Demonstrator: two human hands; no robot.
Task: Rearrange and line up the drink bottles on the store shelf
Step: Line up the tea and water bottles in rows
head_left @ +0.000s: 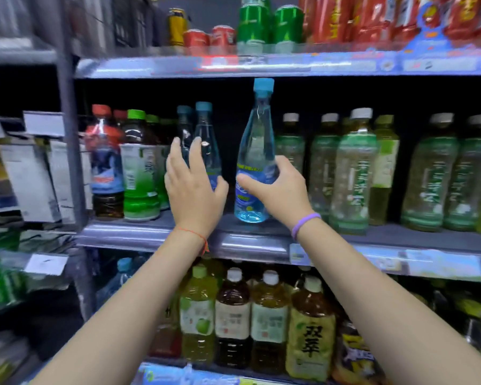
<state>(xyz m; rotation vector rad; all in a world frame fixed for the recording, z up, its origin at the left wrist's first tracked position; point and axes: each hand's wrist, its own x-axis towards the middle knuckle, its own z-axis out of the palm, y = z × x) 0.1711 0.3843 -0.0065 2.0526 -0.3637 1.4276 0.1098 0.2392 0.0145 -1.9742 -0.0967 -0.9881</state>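
Forearms reach to middle shelf point(250, 240). Right hand point(281, 190) grips blue bottle point(257, 162), base at shelf front, apart from its two mates point(206, 140). Left hand point(192, 184) spread wide against those. Lining-up looks underway; green tea bottles point(353, 173) already ranked.

Three clear blue-capped bottles point(254, 151) on the middle shelf point(156, 234). Two hands: left hand point(190, 187), right hand point(282, 190). Two green cans point(270, 26), two short red cans point(208, 37) and one yellow can point(177, 26) on the top shelf.
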